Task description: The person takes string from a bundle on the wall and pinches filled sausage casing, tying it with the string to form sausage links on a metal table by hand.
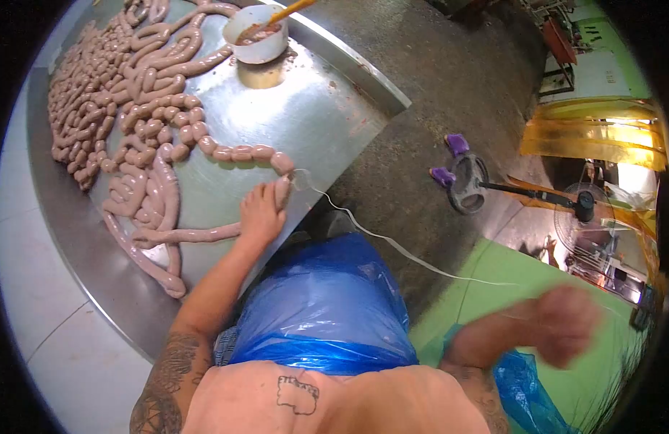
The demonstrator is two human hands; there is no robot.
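Observation:
Near the right edge of the steel table, my left hand is wrapped round a sausage casing, just below the tied links. A white string runs from the end of the links across to the right. My right hand is raised far out at the right, blurred by motion, with its fingers closed; the string leads toward it, but its hold on the string is too blurred to make out. Many more links and long filled casings lie piled on the table's left part.
A white pot with a wooden-handled tool stands at the table's back. A raised rim edges the table. A standing fan and purple slippers are on the floor at the right. A blue plastic apron covers my lap.

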